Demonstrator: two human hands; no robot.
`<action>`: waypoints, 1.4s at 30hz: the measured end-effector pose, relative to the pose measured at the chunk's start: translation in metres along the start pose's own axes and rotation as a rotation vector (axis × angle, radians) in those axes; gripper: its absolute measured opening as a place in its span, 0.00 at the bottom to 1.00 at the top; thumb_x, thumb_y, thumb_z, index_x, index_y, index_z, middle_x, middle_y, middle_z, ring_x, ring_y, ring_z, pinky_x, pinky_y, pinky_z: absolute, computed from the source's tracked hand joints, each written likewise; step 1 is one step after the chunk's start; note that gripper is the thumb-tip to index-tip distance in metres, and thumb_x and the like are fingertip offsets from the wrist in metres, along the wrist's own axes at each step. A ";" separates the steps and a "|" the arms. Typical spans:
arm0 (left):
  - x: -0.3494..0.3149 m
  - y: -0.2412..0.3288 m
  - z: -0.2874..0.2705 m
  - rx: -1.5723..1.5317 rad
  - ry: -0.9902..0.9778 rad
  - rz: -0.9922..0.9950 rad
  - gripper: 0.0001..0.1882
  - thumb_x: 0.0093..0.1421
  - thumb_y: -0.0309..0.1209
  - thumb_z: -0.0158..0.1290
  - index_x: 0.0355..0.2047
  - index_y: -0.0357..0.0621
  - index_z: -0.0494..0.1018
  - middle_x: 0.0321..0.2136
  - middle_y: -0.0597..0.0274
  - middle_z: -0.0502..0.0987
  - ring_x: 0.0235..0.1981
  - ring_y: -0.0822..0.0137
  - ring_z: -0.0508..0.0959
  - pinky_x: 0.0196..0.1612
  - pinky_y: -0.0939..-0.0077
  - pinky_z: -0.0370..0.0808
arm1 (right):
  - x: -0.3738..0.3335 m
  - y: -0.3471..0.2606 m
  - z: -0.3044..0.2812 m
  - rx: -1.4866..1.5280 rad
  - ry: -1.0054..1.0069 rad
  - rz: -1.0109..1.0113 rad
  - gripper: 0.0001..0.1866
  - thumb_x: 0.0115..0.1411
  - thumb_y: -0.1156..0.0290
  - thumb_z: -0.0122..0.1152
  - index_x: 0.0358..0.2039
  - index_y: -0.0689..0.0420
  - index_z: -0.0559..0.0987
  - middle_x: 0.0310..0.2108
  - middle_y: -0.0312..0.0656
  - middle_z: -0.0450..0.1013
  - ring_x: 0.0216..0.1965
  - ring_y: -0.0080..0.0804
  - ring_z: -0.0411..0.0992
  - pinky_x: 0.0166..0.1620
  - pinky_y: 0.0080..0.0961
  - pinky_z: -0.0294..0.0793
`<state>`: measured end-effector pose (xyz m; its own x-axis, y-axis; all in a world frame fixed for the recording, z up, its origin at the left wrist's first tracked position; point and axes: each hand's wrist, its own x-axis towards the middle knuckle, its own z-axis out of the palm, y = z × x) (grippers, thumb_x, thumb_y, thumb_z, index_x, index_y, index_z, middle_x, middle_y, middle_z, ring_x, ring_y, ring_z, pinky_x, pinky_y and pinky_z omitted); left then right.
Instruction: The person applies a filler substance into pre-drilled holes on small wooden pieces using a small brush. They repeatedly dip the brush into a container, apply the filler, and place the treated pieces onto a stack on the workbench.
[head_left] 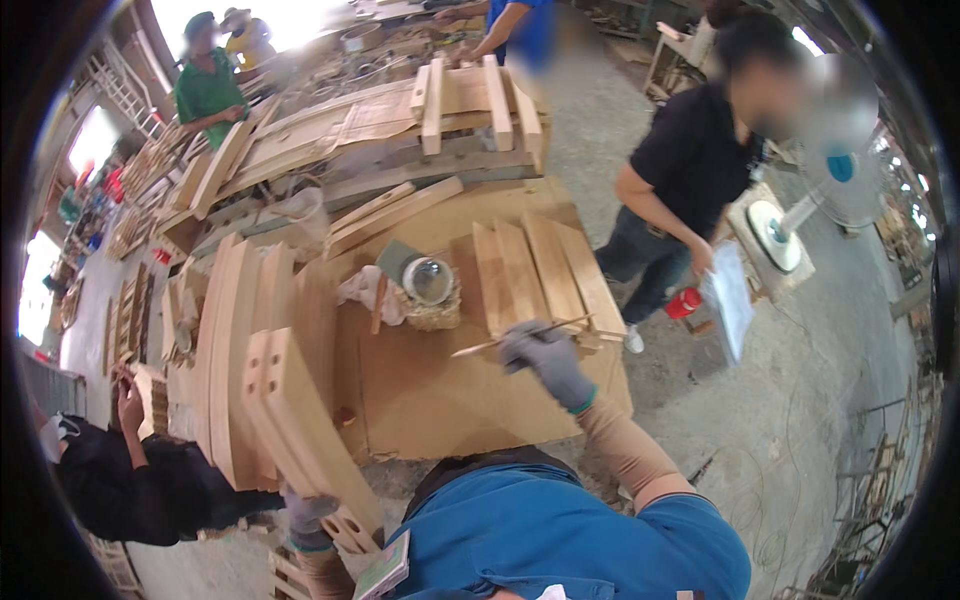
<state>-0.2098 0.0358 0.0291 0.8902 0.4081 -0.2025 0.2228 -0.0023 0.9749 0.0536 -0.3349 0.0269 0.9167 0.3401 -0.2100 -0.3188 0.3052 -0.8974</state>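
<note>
My right hand [545, 362], in a grey glove, is closed around a thin stick [478, 350] with a pale pointed tip, held over the cardboard-covered table [440, 400]. My left hand [308, 512], also gloved, grips the lower end of wooden bars [295, 415]. These bars stand tilted, with round holes drilled near their upper end and slots near the lower end. A round container [430, 282] with a shiny top sits in a rough tan holder. Beside it lie a crumpled pale cloth [365, 290] and a grey-green flat piece [398, 258].
Several flat boards [535, 270] lie at the table's right. Long wooden pieces [235, 350] stand stacked at left. A person in black [690, 150] holding papers stands near a fan [800, 215] at right; another dark-clothed person [150, 480] is at lower left.
</note>
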 end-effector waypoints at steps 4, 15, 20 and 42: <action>0.008 -0.003 0.012 0.093 -0.169 -0.081 0.35 0.37 0.28 0.63 0.50 0.36 0.68 0.38 0.60 0.78 0.36 0.65 0.79 0.37 0.72 0.77 | 0.029 -0.015 -0.005 0.005 0.146 -0.117 0.04 0.60 0.73 0.57 0.33 0.60 0.75 0.27 0.37 0.74 0.27 0.24 0.73 0.34 0.22 0.78; 0.163 0.053 0.107 -0.199 -0.214 -0.082 0.32 0.40 0.26 0.57 0.50 0.37 0.68 0.36 0.62 0.76 0.34 0.70 0.77 0.37 0.77 0.75 | 0.115 0.023 0.025 -0.041 0.168 -0.269 0.03 0.59 0.78 0.58 0.32 0.61 0.72 0.29 0.41 0.73 0.30 0.26 0.76 0.36 0.23 0.81; 0.258 0.075 0.143 -0.244 -0.399 -0.028 0.34 0.41 0.26 0.56 0.53 0.37 0.66 0.40 0.61 0.75 0.38 0.69 0.75 0.42 0.76 0.73 | 0.138 0.040 0.023 -0.280 0.178 -0.368 0.03 0.59 0.78 0.57 0.31 0.61 0.72 0.28 0.38 0.73 0.31 0.24 0.75 0.36 0.20 0.78; 0.299 0.078 0.206 -0.130 -0.234 -0.002 0.38 0.40 0.24 0.58 0.55 0.38 0.62 0.44 0.57 0.73 0.43 0.66 0.74 0.47 0.74 0.72 | 0.141 0.097 0.045 -0.249 0.274 -0.234 0.05 0.56 0.78 0.62 0.32 0.60 0.73 0.34 0.38 0.75 0.35 0.21 0.73 0.39 0.19 0.74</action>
<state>0.1557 -0.0309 0.0253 0.9608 0.1858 -0.2059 0.1853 0.1221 0.9751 0.1408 -0.2173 -0.0721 0.9981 0.0280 -0.0552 -0.0579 0.1106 -0.9922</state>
